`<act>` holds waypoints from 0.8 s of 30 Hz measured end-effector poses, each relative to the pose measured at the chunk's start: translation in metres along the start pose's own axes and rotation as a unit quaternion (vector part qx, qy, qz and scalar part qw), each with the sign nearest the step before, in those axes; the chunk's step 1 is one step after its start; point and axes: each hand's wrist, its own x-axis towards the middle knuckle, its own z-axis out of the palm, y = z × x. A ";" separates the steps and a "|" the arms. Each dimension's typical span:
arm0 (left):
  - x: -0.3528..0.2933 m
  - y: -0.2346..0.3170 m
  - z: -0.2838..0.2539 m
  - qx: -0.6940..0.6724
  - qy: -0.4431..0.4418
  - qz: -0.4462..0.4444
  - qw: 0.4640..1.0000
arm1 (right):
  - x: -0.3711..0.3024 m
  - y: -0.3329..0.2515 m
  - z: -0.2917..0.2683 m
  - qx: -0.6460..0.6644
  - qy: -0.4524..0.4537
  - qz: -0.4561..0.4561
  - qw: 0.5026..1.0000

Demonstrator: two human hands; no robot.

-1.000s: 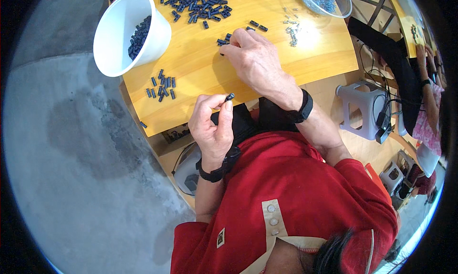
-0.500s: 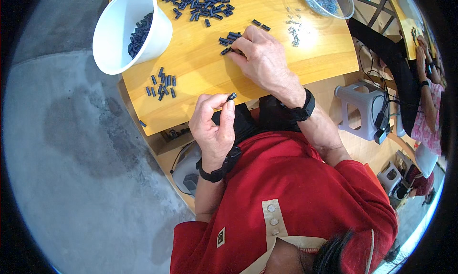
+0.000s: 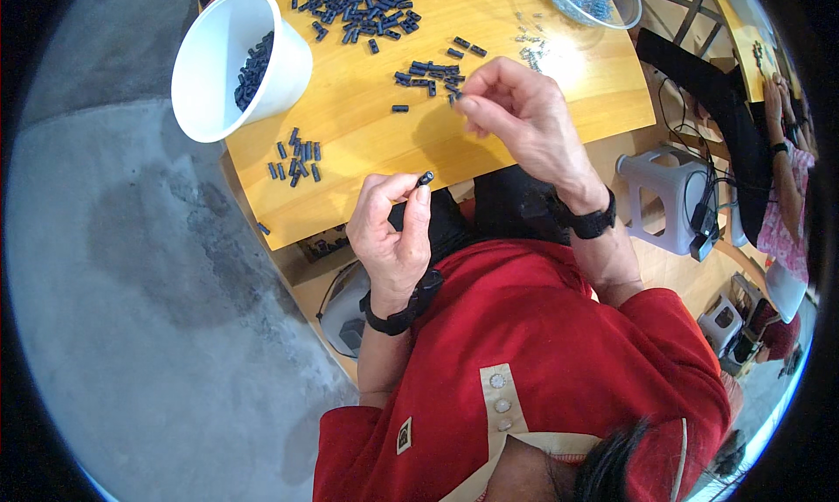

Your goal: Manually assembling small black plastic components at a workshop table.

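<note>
My left hand [image 3: 391, 231] pinches a small black cylindrical piece [image 3: 425, 179] between thumb and forefinger, just off the table's near edge. To its right, my right hand [image 3: 529, 122] hovers over the table with its fingers curled and thumb and forefinger close together. Motion blur hides what its fingertips hold, if anything. Just left of these fingertips lies a small cluster of black cylindrical pieces [image 3: 428, 72]. Another little group of such pieces [image 3: 299, 159] rests near the table's left edge.
A white tub [image 3: 293, 78] of black pieces stands tilted at the table's left. A large heap of black pieces [image 3: 363, 8] lies farther back. Small shiny parts [image 3: 530, 49] lie near a clear bowl [image 3: 584, 2]. Grey plastic stool [image 3: 666, 200] at right; another person's arm [image 3: 773, 109] beyond.
My right hand has lifted off the small cluster and moved right and nearer, uncovering the black pieces. My left hand keeps its hold on the black cylindrical piece, nearly still.
</note>
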 end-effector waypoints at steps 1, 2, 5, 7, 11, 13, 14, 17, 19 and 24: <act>0.000 0.002 0.002 -0.004 -0.001 -0.005 1.000 | -0.005 -0.001 -0.006 0.146 -0.026 0.068 0.986; 0.001 0.003 0.003 -0.008 -0.003 -0.009 1.000 | -0.010 -0.002 -0.014 0.183 -0.077 0.065 0.978; 0.001 0.008 0.007 -0.015 -0.014 -0.005 1.000 | -0.024 0.009 -0.021 0.280 -0.105 0.137 0.945; 0.002 0.012 0.008 -0.011 -0.024 0.007 1.000 | -0.030 0.020 -0.023 0.326 -0.116 0.139 0.928; 0.003 0.015 0.012 -0.011 -0.029 0.029 0.999 | -0.037 0.024 -0.021 0.443 -0.155 0.136 0.873; 0.003 0.016 0.012 -0.012 -0.032 0.030 0.999 | -0.040 0.021 -0.020 0.438 -0.155 0.149 0.873; 0.003 0.016 0.012 -0.013 -0.034 0.030 0.999 | -0.040 0.022 -0.020 0.433 -0.164 0.142 0.875; 0.002 0.022 0.013 -0.029 -0.039 0.023 0.999 | -0.040 0.019 -0.021 0.438 -0.160 0.144 0.873; 0.001 0.024 0.013 -0.034 -0.041 0.012 0.999 | -0.041 0.021 -0.022 0.418 -0.152 0.137 0.885; 0.001 0.023 0.015 -0.038 -0.041 0.020 0.998 | -0.044 0.037 -0.024 0.384 -0.145 0.078 0.909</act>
